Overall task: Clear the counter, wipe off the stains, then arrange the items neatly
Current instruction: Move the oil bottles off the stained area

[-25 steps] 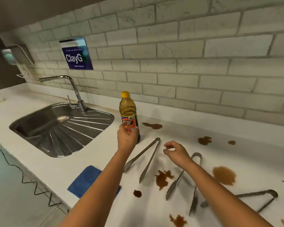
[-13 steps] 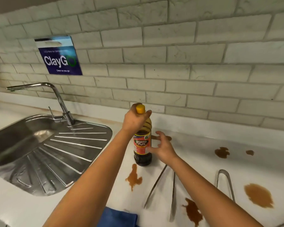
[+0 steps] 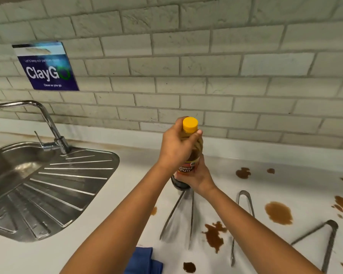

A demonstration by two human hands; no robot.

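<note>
Both hands grasp the bottle (image 3: 194, 153) at centre of frame. The left hand (image 3: 175, 147) is wrapped around the neck & shoulder, just under the yellow cap (image 3: 190, 124); a fingertip shows at the right side of the neck. The right hand (image 3: 198, 177) is curled round the lower body, over the red label. The bottle stands upright, long axis vertical, cap pointing up toward the tiled wall (image 3: 186, 66). Its dark base is just above the white counter (image 3: 127, 194); cannot tell if it touches or is lifted.

Below the bottle, a pair of metal tongs (image 3: 178, 216) lies w/ arms spreading toward the lower edge of frame. A second pair of tongs (image 3: 244, 210) is to the right of it, a third pair (image 3: 325, 238) at lower right. Brown stains (image 3: 278, 212) are scattered over the right half of the counter, one big one (image 3: 214, 234) between the first two tongs. A blue cloth (image 3: 145, 260) is at bottom centre, partly behind the left forearm. The steel sink (image 3: 48, 186) w/ tap (image 3: 48, 119) is at left, a blue "ClayGo" sign (image 3: 48, 68) on the wall at upper left.
</note>
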